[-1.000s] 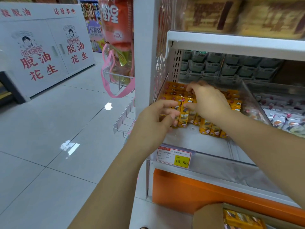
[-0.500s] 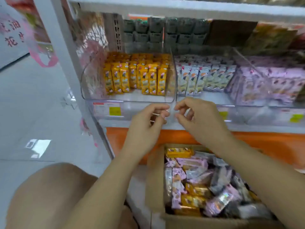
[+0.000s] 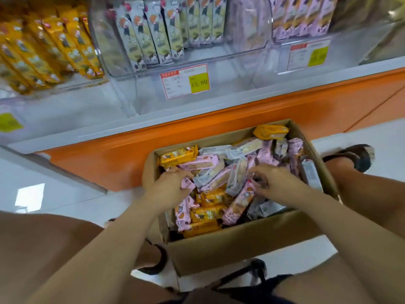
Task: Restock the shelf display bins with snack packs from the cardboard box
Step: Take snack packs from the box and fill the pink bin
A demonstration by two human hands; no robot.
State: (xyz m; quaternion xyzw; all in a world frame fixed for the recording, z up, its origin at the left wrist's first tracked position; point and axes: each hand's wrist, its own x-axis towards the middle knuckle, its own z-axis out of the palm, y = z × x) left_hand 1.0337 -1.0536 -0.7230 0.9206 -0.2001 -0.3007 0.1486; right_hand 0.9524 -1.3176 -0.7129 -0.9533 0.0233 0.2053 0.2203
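An open cardboard box [image 3: 241, 240] stands on the floor in front of me, full of mixed snack packs: pink [image 3: 198, 164], yellow [image 3: 178, 156] and grey-white [image 3: 235, 177]. Both my hands are inside it. My left hand [image 3: 169, 186] has its fingers curled round a pink pack at the box's left side. My right hand [image 3: 271, 183] pinches the upper end of another pink pack [image 3: 240, 201] near the middle. Above, clear shelf bins hold upright rows of yellow packs [image 3: 57, 47], grey-white packs [image 3: 157, 34] and pink packs [image 3: 304, 16].
An orange base panel [image 3: 197, 123] runs under the shelf, just behind the box. Price tags [image 3: 185, 81] hang on the bin fronts. My knees flank the box, and a sandalled foot [image 3: 352, 156] rests at its right. White floor tiles lie to the left.
My view has dropped from the yellow bin down to the box. Both hands left the shelf, came down into the box and took hold of pink packs.
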